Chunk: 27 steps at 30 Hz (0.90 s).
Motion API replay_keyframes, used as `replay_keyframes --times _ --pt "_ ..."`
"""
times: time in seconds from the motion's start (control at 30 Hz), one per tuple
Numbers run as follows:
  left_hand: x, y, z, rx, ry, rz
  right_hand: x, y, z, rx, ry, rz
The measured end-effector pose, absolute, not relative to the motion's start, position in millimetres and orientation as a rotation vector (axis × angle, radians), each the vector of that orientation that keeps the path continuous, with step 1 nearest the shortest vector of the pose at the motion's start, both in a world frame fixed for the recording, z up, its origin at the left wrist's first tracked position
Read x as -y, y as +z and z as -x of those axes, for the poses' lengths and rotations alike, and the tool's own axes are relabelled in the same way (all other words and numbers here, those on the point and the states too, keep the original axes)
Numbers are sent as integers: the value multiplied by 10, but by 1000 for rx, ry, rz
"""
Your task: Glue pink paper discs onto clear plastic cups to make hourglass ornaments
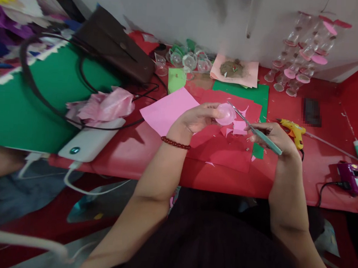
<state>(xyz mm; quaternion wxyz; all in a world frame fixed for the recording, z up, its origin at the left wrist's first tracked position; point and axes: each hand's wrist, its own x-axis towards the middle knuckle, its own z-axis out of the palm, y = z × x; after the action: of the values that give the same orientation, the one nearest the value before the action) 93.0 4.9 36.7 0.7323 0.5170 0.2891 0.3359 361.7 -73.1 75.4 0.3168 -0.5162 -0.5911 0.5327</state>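
My left hand [202,115], with a beaded bracelet at the wrist, pinches a small clear plastic cup [225,114] that has a round pink face. My right hand [269,136] is closed around a teal-handled cutter [267,141]. Its long thin metal blade lies at the right edge of the cup; whether it touches cannot be made out. Beneath both hands are red sheets [222,147] with pink paper scraps [239,127] scattered on them. A pink sheet [168,110] lies left of my left hand.
Stacked clear cups with pink discs [304,56] stand at back right. A yellow glue gun [296,133] lies right of my right hand. Several clear cups [189,61], a sand pile [232,68], a brown bag [117,44] and a white power bank [91,142] are also around.
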Motion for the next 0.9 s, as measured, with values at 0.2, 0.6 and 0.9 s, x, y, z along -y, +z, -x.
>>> replay_keyframes --times 0.2,0.6,0.9 --pt "-43 370 -936 -631 744 -1131 745 722 -3596 1497 1422 1420" --pt "14 281 -1179 -700 1044 -1242 602 410 -3527 1655 272 2242" --pt "52 79 -1315 -926 1287 -2199 652 348 -3552 1836 -22 2262"
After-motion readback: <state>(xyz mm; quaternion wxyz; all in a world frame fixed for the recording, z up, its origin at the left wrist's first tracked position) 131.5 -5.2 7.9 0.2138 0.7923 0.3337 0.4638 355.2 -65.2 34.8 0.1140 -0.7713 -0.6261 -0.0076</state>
